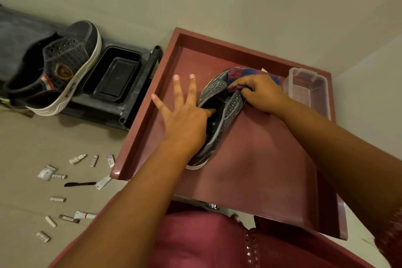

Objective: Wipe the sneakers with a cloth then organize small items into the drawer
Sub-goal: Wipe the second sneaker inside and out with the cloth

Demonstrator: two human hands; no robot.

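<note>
Single head view, steep downward look, close over open drawer [152,102]; floor [32,137] at left.

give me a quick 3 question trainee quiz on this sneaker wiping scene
1. True or false: the right hand grips the cloth against the sneaker in the drawer.
2. Where is the second sneaker?
A. in the drawer
B. on the dark rack beside the black tray
C. in the clear box
3. Fill in: the small items lie on the ____.

Key:
1. True
2. B
3. Floor; they lie left of the drawer, while the left hand steadies the sneaker with its fingers spread.
</note>
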